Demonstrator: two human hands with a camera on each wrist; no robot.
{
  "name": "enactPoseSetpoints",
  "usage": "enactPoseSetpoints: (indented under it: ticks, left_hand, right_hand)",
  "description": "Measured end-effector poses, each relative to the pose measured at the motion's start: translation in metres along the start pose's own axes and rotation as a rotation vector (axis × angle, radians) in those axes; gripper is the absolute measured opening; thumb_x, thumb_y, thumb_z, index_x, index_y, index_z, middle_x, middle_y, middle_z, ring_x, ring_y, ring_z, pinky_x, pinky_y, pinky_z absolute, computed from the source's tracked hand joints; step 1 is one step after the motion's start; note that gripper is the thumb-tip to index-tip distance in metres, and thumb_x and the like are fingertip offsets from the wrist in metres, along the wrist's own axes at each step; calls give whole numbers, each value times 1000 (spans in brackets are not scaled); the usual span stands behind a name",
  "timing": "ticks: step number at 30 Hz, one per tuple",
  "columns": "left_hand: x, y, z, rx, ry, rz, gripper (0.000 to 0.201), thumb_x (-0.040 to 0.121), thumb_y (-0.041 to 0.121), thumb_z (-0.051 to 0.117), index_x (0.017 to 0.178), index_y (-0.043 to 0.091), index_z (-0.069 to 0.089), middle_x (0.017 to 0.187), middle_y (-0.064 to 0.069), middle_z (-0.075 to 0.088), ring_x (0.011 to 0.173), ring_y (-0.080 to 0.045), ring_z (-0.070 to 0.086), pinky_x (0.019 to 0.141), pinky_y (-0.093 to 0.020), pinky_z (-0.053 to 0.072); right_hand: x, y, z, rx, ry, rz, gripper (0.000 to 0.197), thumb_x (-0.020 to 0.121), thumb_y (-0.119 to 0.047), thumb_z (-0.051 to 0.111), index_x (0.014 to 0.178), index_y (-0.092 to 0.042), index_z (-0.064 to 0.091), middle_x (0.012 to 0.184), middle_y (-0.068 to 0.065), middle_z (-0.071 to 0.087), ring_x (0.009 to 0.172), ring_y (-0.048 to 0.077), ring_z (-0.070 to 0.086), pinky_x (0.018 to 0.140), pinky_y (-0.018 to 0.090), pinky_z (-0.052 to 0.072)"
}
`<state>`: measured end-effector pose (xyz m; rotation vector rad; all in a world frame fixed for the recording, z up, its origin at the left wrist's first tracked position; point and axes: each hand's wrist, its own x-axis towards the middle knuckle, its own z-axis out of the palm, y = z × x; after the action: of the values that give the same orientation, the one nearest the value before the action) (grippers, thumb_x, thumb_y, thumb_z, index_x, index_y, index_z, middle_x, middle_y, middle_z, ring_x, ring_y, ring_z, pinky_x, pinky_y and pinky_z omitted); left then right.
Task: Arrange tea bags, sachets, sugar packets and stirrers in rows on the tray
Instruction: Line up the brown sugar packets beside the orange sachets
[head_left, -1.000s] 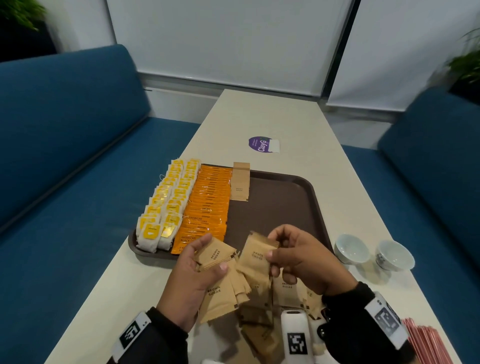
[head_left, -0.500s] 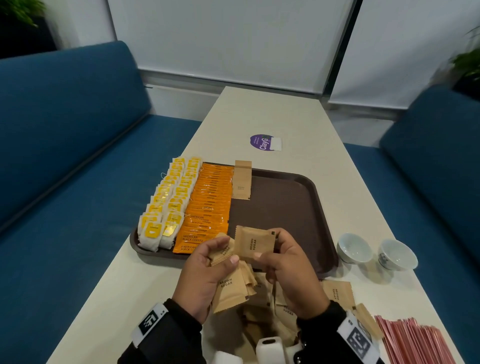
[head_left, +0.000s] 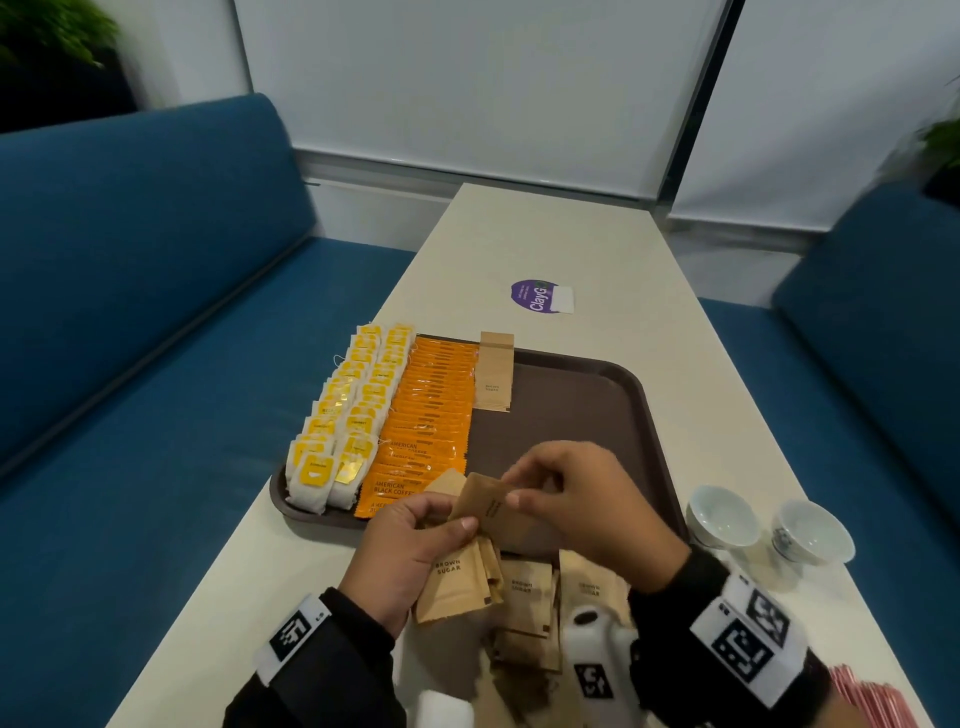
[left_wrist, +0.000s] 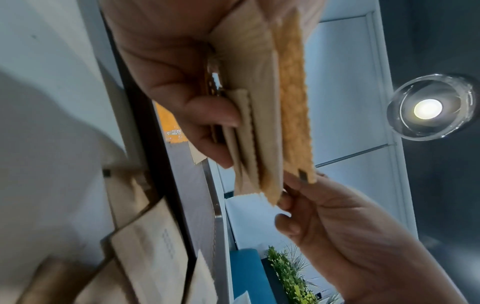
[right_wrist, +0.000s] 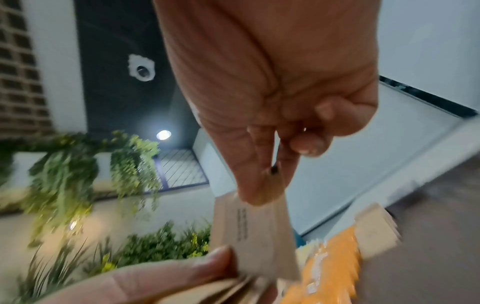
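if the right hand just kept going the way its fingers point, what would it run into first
Most likely the left hand. The right hand points leftward, pinching one brown sugar packet whose other end already sits under the left thumb, with the held stack there. Depth looks matched, not certain.

Both hands meet over the near edge of the tray (head_left: 636, 395), left hand (head_left: 410, 551) beside right hand (head_left: 582, 512), a sugar packet (head_left: 493, 512) between them. Beyond the left hand, on the tray, lie the sachets (head_left: 431, 421); the tea bags (head_left: 343, 415) run further left of them. Straight ahead of the hands, at the far rim, one single packet (head_left: 496, 371) lies touching the sachet row. Below the hands, on the tabletop (head_left: 545, 244), loose packets (head_left: 530, 597) are piled (some overlapping). Right of the right hand stand two cups (head_left: 722, 514), side by side, off the tray. Stirrers (head_left: 872, 701) lie nearest, behind the right wrist.
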<state>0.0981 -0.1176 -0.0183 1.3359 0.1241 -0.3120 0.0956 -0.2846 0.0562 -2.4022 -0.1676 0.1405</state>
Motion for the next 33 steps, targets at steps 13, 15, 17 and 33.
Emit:
enactPoseSetpoints:
  ticks: [13,15,17,33]
  left_hand:
    - [13,2,-11,-141,111,-34,18,79,-2,64,93,8,67,92,-12,69,76,-22,63,63,-32,52]
    - [14,0,-14,-151,107,-44,19,79,-2,64,94,8,67,89,-10,70,73,-21,65,59,-29,54]
    - [15,-2,-17,-163,109,-48,20,78,-1,64,95,8,66,87,-7,71,71,-20,66,55,-26,54]
    - [19,-3,-20,-174,109,-1,23,78,-4,63,97,9,64,95,-10,68,71,-17,65,55,-23,55]
  right_hand:
    - [141,33,-18,372,-43,604,15,94,-11,54,80,-9,57,67,5,57,57,12,44,50,19,33]
    - [162,47,-7,397,-62,701,14,95,-12,52,83,-8,58,66,5,56,54,11,40,48,18,32]
    - [176,56,2,416,-95,750,11,96,-12,51,88,-7,57,71,6,57,56,10,40,49,18,31]
    - [203,58,11,106,-230,741,16,97,-26,51,88,-15,57,54,-3,57,50,7,43,55,19,35]
